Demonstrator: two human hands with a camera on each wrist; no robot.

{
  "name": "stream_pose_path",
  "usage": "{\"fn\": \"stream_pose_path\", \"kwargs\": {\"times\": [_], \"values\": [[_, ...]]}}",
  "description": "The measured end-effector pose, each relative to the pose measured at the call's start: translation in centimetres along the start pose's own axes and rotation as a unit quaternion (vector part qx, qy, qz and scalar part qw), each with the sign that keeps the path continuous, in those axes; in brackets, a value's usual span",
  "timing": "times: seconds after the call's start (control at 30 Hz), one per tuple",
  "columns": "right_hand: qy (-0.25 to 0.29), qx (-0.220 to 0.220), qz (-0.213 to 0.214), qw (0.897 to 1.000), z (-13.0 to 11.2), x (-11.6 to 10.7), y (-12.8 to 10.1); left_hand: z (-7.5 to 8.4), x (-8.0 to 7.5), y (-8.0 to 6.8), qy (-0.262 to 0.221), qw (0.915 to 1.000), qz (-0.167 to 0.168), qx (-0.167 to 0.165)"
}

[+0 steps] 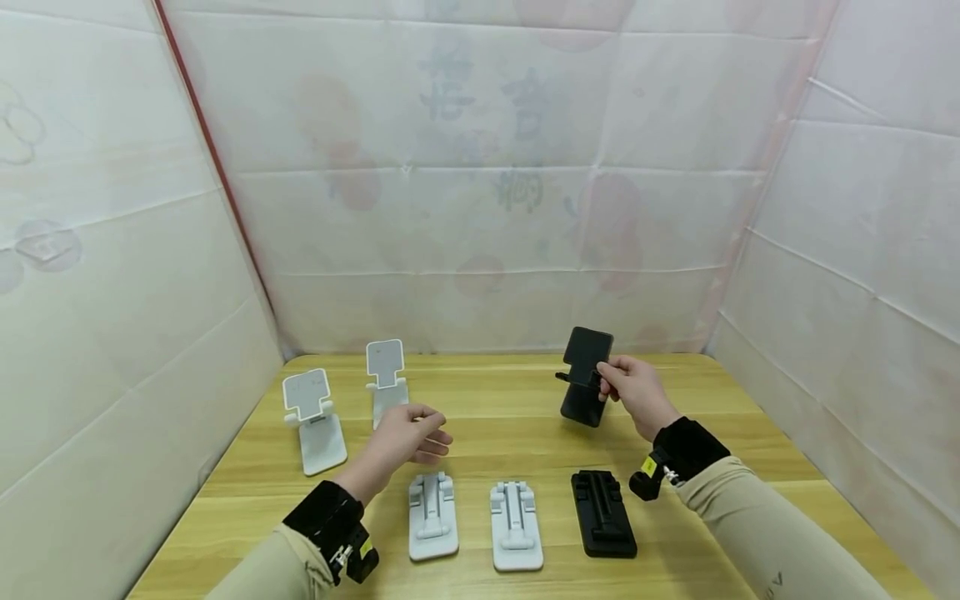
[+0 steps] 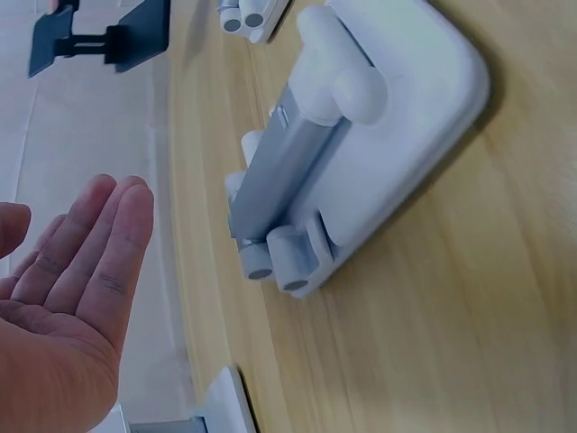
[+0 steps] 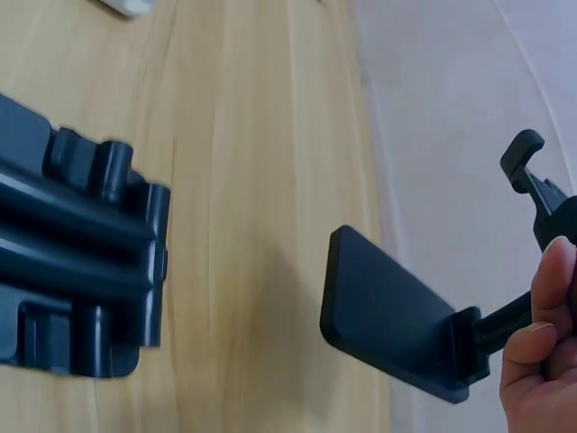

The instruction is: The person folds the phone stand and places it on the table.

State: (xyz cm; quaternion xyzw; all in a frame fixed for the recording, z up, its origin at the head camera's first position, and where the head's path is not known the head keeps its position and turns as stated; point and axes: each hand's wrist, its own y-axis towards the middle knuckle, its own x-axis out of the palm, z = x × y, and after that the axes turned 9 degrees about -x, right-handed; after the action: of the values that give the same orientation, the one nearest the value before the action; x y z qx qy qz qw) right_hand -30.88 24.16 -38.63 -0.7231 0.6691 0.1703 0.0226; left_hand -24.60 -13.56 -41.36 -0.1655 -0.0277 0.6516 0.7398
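Observation:
My right hand (image 1: 617, 381) pinches the arm of an unfolded black phone stand (image 1: 585, 377) and holds it just above the wooden table (image 1: 525, 417); in the right wrist view its fingers (image 3: 545, 325) grip the stem beside the black base plate (image 3: 388, 316). My left hand (image 1: 416, 433) hovers open, palm down, above a folded white stand (image 1: 432, 515); its fingers (image 2: 99, 253) stay straight and hold nothing. That folded white stand (image 2: 352, 153) lies flat under it.
A second folded white stand (image 1: 516, 525) and a folded black stand (image 1: 602, 512) lie in the front row. Two unfolded white stands (image 1: 313, 421) (image 1: 387, 379) stand upright at the back left. White sheet walls (image 1: 480, 167) close in three sides.

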Motion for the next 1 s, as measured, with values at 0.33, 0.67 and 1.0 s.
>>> {"fn": "stream_pose_path", "kwargs": {"times": [0.33, 0.67, 1.0], "values": [[0.026, -0.057, -0.072, 0.995, -2.1, 3.3, -0.8, 0.2, 1.7, 1.2, 0.001, 0.9992, -0.039, 0.014], [0.043, -0.077, -0.118, 0.989, -4.0, 6.2, -1.6, 0.7, 3.9, 1.8, -0.001, 0.9985, -0.054, -0.005], [0.054, -0.088, -0.152, 0.983, -4.9, 7.7, -2.0, 0.8, 4.6, 1.6, -0.043, 0.9952, -0.085, -0.021]]}}
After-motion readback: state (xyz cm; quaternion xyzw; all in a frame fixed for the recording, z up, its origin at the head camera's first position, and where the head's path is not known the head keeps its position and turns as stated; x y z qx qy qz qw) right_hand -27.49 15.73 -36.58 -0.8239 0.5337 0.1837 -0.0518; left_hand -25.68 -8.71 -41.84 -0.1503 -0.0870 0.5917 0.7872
